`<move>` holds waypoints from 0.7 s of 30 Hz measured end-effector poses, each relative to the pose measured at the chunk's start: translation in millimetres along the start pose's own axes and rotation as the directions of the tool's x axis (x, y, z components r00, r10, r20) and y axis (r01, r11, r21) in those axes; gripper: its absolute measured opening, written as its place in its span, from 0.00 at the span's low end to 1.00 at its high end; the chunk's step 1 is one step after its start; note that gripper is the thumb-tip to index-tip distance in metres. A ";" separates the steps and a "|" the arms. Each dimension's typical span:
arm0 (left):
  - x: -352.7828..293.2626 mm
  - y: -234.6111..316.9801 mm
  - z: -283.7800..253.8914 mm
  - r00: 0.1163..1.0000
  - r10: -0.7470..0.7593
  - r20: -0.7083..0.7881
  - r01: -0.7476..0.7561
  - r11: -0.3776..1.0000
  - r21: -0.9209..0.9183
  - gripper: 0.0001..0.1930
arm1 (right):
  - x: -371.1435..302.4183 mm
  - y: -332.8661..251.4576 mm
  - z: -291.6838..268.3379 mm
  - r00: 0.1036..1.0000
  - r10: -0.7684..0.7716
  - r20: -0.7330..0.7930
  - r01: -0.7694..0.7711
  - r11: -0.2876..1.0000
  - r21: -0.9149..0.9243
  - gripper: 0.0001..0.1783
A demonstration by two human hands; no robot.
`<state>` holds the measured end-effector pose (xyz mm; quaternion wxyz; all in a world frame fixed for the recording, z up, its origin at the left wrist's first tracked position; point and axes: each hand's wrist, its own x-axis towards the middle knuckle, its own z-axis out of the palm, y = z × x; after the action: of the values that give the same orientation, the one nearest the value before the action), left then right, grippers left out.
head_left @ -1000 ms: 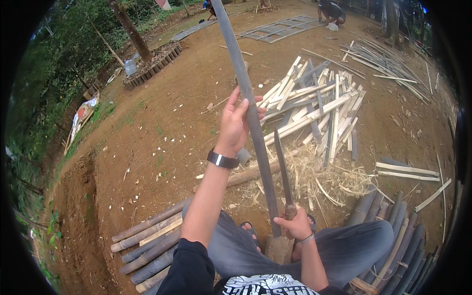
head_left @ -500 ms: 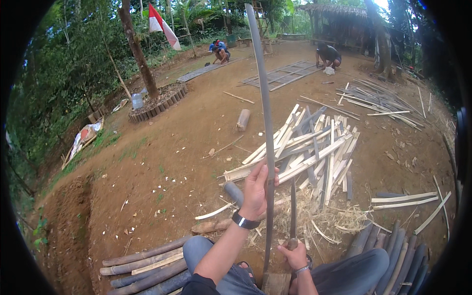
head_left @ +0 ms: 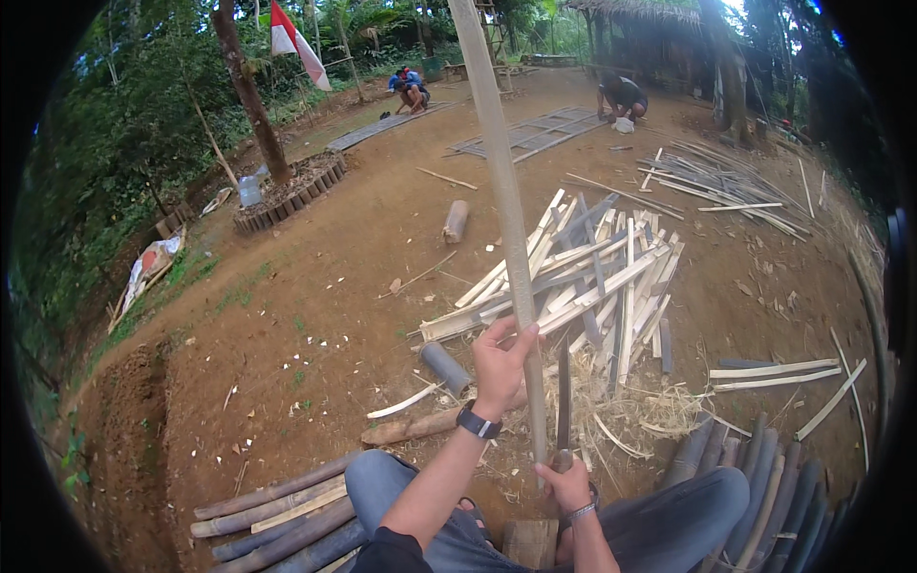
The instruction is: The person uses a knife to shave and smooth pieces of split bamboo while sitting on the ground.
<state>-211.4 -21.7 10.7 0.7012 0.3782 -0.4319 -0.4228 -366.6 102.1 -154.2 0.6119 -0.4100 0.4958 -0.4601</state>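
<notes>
The long bamboo strip [head_left: 503, 210] stands upright before the seated person, the left hand [head_left: 499, 363] around it above the right hand [head_left: 565, 482], which grips the knife [head_left: 563, 396] just right of it. A wooden block [head_left: 531, 542] sits between the knees. The heap of split slats [head_left: 583, 272] lies behind, bamboo poles [head_left: 272, 520] lie left, and a short log [head_left: 455, 221] lies further back

Bare dirt ground [head_left: 325, 286]: split bamboo slats [head_left: 583, 277], bamboo poles [head_left: 277, 516], shavings [head_left: 640, 411].
</notes>
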 end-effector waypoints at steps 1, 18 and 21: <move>3.8 3.4 -1.4 1.000 0.025 0.004 -0.025 0.999 0.027 0.11 | 2.8 1.6 -2.0 0.999 0.020 0.037 -0.019 0.999 -0.026 0.16; 52.0 47.3 -42.9 0.997 0.079 -0.022 -0.075 0.987 0.141 0.09 | -6.4 -40.6 -7.4 0.990 -0.040 0.135 0.061 0.985 -0.160 0.19; 58.4 50.8 -46.9 0.998 0.064 -0.020 -0.060 0.985 0.163 0.09 | -8.5 -34.7 -12.4 0.975 0.049 0.217 -0.028 0.995 -0.099 0.19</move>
<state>-138.7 -49.5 56.9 0.6862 0.4258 -0.4676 -0.3594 -384.9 101.4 -121.1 0.6514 -0.4774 0.4544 -0.3758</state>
